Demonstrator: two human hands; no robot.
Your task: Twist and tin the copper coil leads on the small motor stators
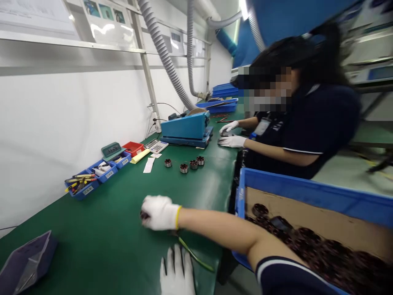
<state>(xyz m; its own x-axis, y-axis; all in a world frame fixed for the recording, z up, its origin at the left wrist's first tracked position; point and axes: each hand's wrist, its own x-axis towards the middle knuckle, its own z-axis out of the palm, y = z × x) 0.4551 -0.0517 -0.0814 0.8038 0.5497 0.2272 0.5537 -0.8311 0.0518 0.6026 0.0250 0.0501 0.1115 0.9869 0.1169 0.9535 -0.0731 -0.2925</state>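
My right hand [161, 213], in a white glove with a yellow cuff, is closed on a dark round metal part [144, 216] above the green table. Most of that part is hidden by the fingers, and motion blurs it. Lower down, my left hand [177, 273] lies flat and holds nothing, its gloved fingers apart and pointing away from me. A green-handled thin tool [196, 256] rests on the table beside the left hand; its kind is unclear. Farther off stand several similar round metal parts [184, 168] with dark tops.
A blue crate [307, 186] with many dark round parts stands at my right. Small blue bins [81, 192] with pens, a red bin [133, 147] and a calculator [156, 146] line the wall. Beyond is a blue machine [184, 127]; a co-worker [316, 123] in white gloves sits at right.
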